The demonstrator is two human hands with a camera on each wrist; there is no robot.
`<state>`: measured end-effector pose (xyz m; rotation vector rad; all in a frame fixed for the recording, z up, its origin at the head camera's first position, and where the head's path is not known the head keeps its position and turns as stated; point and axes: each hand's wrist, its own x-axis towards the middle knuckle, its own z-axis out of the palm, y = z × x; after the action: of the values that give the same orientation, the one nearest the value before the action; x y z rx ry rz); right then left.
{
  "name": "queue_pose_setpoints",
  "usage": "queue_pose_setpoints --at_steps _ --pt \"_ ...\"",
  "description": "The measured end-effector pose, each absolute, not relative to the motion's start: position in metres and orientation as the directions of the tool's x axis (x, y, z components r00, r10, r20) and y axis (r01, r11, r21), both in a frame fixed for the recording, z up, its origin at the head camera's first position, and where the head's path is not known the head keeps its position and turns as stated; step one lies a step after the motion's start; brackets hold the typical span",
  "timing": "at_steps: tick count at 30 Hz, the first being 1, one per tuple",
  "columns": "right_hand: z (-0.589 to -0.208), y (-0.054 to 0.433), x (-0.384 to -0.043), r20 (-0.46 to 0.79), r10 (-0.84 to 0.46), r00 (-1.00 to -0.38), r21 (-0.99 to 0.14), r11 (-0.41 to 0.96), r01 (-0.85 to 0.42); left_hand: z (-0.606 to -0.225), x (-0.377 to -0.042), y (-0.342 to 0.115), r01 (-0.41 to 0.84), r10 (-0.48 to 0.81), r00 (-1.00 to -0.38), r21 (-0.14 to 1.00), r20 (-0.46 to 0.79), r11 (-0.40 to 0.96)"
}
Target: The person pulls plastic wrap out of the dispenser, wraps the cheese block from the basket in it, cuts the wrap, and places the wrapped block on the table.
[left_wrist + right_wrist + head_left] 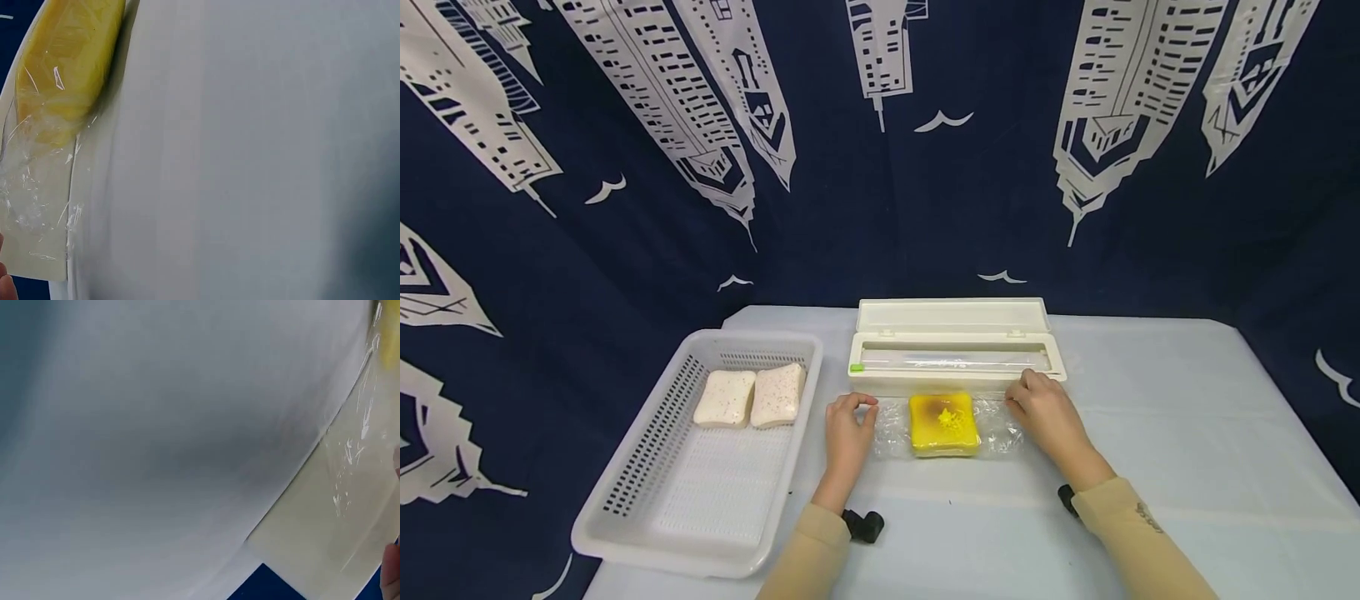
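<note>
A square yellow bread slice (944, 435), browned on top with a bright yellow patch, sits on the table in clear cling film (892, 429). Its film spreads out crinkled on both sides, and in the left wrist view it covers the bread slice (72, 69) closely. My left hand (847, 429) pinches the film's left edge between thumb and fingers. At the film's far right corner, by the dispenser's front, my right hand (1047, 414) pinches the other end. Only fingertips (391, 572) of that hand show in the right wrist view.
Just behind the bread stands a cream cling film dispenser (955, 385), its lid raised and a film roll inside. To the left, a white perforated basket (715, 500) holds two pale speckled bread slices (751, 397). A navy printed cloth (880, 225) hangs behind the white-covered table (1187, 433).
</note>
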<state>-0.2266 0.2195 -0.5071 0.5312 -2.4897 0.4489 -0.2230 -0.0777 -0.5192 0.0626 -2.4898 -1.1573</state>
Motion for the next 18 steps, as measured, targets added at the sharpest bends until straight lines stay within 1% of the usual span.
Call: queue_pose_setpoints --at_steps 3,5,11,15,18 --pt "-0.508 0.219 -0.226 0.598 -0.296 -0.744 -0.169 0.862 -0.479 -0.518 -0.223 -0.078 0.121 -0.207 -0.920 0.746 0.332 0.655" --pt "-0.508 0.220 -0.224 0.601 -0.297 -0.742 -0.163 0.864 -0.477 -0.518 -0.222 -0.079 0.125 -0.208 -0.917 0.740 0.340 0.660" --pt "-0.510 0.223 -0.215 0.577 -0.309 -0.756 -0.137 0.876 -0.463 -0.520 -0.220 -0.079 0.121 -0.185 -0.921 0.701 0.344 0.702" --pt "-0.516 0.222 -0.215 0.554 -0.329 -0.765 -0.111 0.882 -0.459 -0.522 -0.219 -0.077 0.071 -0.166 -0.941 0.653 0.294 0.754" --pt "-0.520 0.220 -0.216 0.520 -0.342 -0.783 -0.104 0.884 -0.455 -0.525 -0.218 -0.075 0.039 -0.152 -0.954 0.610 0.258 0.792"
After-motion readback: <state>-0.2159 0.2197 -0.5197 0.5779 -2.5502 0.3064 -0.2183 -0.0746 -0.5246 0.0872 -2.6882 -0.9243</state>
